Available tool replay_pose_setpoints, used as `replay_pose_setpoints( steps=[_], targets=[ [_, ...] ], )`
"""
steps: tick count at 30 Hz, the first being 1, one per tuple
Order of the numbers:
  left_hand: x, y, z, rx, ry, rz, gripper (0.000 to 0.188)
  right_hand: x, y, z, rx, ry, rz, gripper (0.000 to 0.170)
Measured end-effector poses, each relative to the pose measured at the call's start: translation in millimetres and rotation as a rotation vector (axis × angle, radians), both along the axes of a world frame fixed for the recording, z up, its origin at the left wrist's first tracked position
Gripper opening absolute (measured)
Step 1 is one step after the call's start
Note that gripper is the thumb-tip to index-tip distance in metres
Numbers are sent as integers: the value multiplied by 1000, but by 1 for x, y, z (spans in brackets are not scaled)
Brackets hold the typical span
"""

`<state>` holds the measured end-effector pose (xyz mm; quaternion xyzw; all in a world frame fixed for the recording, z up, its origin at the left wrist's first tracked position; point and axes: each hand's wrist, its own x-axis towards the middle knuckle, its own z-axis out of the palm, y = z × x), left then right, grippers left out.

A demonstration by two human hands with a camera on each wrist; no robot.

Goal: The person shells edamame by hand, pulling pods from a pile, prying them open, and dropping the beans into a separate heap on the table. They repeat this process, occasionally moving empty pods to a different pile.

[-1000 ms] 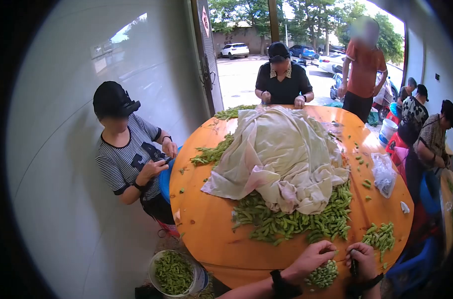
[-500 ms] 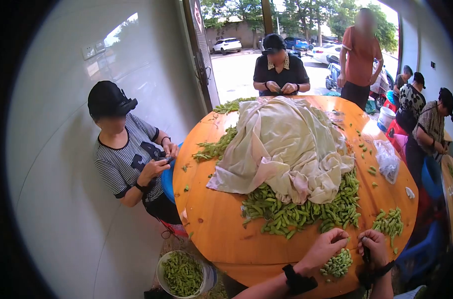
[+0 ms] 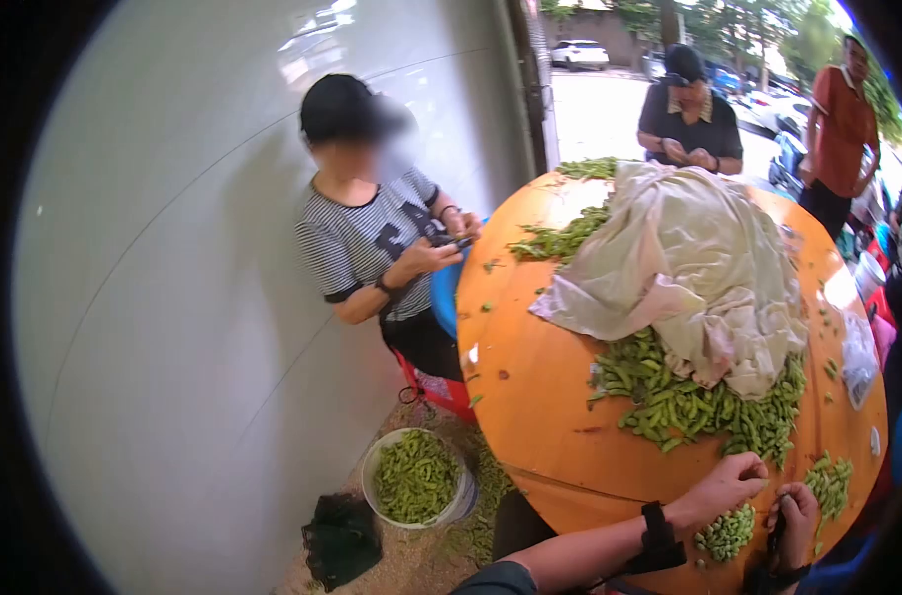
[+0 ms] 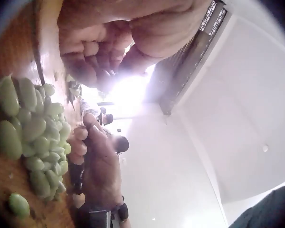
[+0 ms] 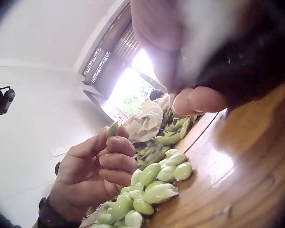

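Note:
My left hand (image 3: 724, 488) is over the table's near edge, pinching a small green pod (image 5: 113, 129) between thumb and forefinger in the right wrist view. Close to its right, my right hand (image 3: 794, 518) has curled fingers around a slim black object (image 3: 775, 531), whose kind I cannot tell. The right wrist view shows that object only as a dark blur. Below the hands lies a heap of shelled pale green beans (image 3: 726, 534), with one loose bean (image 4: 19, 204) apart from it. Unshelled pods (image 3: 669, 397) spread beyond my left hand, and a smaller pod pile (image 3: 830, 484) lies right of my right hand.
A cream cloth (image 3: 709, 268) covers the middle of the round wooden table (image 3: 530, 397). A clear plastic bag (image 3: 859, 359) lies at the right. On the floor stands a pail (image 3: 465, 496) of pods near a dark bag (image 3: 342, 540). Several people are around.
The head view has swung left, so the table and hands appear farther right. Both hands stay close together above the bean heap, the right still holding the black object.

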<state>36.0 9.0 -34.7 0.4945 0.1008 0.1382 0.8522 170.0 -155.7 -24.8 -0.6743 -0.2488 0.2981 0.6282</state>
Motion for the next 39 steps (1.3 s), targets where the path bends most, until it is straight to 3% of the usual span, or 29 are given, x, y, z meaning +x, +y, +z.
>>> replay_pose_setpoints(
  steps=[9, 19, 21, 29, 39],
  targets=[
    [16, 11, -17, 105, -69, 71, 11, 3, -8, 19, -170, 9, 119, 13],
    [7, 18, -15, 210, 21, 39, 12, 5, -7, 8, -90, -20, 158, 13],
    [8, 21, -17, 240, 12, 78, 14, -2, -3, 4, 81, 18, 78, 8],
    [-5, 21, -7, 196, 43, 187, 15, 7, -8, -2, 102, 18, 162, 11],
    [-48, -25, 23, 239, 22, 151, 18, 10, -8, -2, 151, 27, 112, 11]
  ],
)
